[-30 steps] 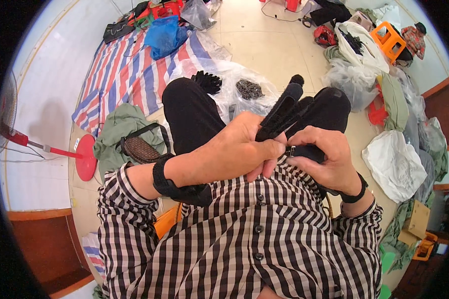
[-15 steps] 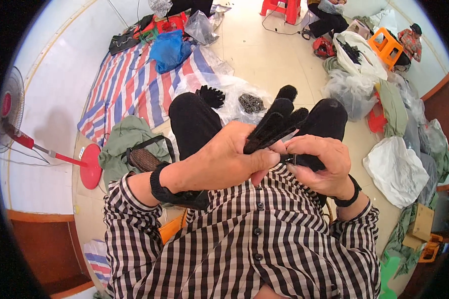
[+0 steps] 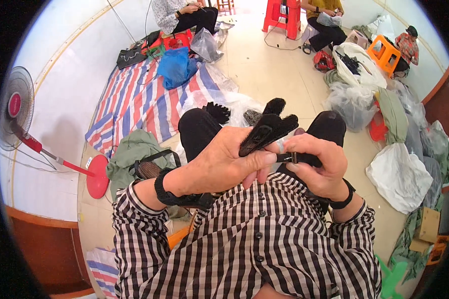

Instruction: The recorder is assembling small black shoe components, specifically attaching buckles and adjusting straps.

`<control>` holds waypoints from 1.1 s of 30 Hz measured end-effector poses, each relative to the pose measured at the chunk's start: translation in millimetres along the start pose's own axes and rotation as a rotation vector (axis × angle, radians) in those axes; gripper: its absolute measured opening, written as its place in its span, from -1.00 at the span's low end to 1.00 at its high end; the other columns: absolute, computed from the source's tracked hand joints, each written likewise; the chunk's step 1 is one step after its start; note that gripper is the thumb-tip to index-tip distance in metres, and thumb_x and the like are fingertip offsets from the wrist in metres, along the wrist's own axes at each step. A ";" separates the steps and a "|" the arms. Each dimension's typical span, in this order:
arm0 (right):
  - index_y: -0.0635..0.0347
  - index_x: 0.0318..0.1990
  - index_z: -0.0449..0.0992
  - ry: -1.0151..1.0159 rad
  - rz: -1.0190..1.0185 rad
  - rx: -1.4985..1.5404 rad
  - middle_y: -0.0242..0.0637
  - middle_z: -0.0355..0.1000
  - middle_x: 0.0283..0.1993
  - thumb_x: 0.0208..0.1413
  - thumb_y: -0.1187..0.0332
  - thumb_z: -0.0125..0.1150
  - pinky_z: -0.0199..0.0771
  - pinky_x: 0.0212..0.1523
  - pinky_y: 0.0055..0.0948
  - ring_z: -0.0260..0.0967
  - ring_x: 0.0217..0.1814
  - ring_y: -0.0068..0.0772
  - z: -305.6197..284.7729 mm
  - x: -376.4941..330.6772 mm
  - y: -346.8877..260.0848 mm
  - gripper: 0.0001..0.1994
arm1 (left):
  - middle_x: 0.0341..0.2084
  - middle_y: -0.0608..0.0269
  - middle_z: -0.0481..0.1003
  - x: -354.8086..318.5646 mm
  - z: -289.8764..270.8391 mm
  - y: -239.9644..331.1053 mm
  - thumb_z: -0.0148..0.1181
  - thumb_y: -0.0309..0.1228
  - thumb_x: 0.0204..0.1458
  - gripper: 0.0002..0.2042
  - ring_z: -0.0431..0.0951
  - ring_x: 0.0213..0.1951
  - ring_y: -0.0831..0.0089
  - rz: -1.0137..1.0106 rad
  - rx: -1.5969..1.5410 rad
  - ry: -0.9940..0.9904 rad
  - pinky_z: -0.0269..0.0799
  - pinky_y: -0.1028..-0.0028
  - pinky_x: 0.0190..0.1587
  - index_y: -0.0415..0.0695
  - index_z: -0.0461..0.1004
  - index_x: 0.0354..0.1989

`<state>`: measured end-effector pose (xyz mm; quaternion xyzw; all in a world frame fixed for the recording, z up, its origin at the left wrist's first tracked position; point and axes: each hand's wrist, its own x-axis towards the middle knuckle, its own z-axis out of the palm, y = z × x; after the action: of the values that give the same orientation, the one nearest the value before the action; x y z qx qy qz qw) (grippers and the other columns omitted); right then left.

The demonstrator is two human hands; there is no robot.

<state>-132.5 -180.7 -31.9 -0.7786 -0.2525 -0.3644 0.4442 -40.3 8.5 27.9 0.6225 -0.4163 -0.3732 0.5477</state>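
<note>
Over my lap, my left hand (image 3: 217,162) is closed around black fuzzy straps (image 3: 267,132) whose ends fan upward. A narrow black strap end (image 3: 284,157) runs from between its fingers toward my right hand. My right hand (image 3: 322,162) pinches a small dark buckle (image 3: 294,157) on that strap between thumb and forefinger. How the strap passes through the buckle is too small to tell. Beyond my knees, a bunch of black straps (image 3: 217,112) and a heap of small dark pieces (image 3: 252,117) lie on clear plastic sheeting (image 3: 239,103), partly hidden.
A striped tarp (image 3: 129,94) with a blue bag (image 3: 177,67) spreads at the far left. The red fan (image 3: 97,177) and a green cloth bag (image 3: 134,154) stand left. Plastic bags (image 3: 351,107) and a white sack (image 3: 399,177) lie right. Three people sit farther off near red stools (image 3: 282,20).
The view has tilted up slightly, showing more of the people beyond. The fanned straps lean lower, and more of the narrow strap and buckle shows between my hands.
</note>
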 end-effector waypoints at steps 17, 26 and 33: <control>0.31 -0.24 0.45 -0.029 -0.050 -0.016 -0.16 0.47 -0.34 -0.17 0.50 0.27 0.41 -0.34 -0.47 0.45 -0.36 -0.24 0.7 7.8 -0.4 -0.74 | -0.69 0.31 0.43 3.5 -5.1 8.2 0.07 -0.44 -0.01 -0.86 0.34 -0.73 0.67 -0.037 0.067 0.011 0.22 0.66 -0.66 -0.26 0.43 -0.34; 0.36 -0.26 0.44 -0.049 -0.117 -0.166 -0.10 0.45 -0.34 -0.21 0.52 0.29 0.43 -0.33 -0.43 0.45 -0.34 -0.20 4.5 8.4 -3.3 -0.72 | -0.70 0.29 0.42 6.7 -9.2 7.0 0.09 -0.44 0.03 -0.87 0.31 -0.75 0.68 -0.081 0.046 -0.070 0.18 0.67 -0.71 -0.24 0.41 -0.30; 0.36 -0.27 0.44 0.013 -0.063 -0.164 -0.08 0.46 -0.35 -0.21 0.52 0.30 0.45 -0.35 -0.44 0.46 -0.37 -0.19 7.3 10.3 -10.0 -0.72 | -0.70 0.21 0.42 4.0 -9.0 2.4 0.10 -0.40 0.06 -0.82 0.29 -0.78 0.67 -0.067 -0.116 -0.037 0.14 0.67 -0.75 -0.23 0.36 -0.23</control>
<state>-130.9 -168.8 -21.2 -0.8017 -0.2431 -0.4028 0.3687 -30.7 8.1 31.4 0.5962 -0.3832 -0.4261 0.5623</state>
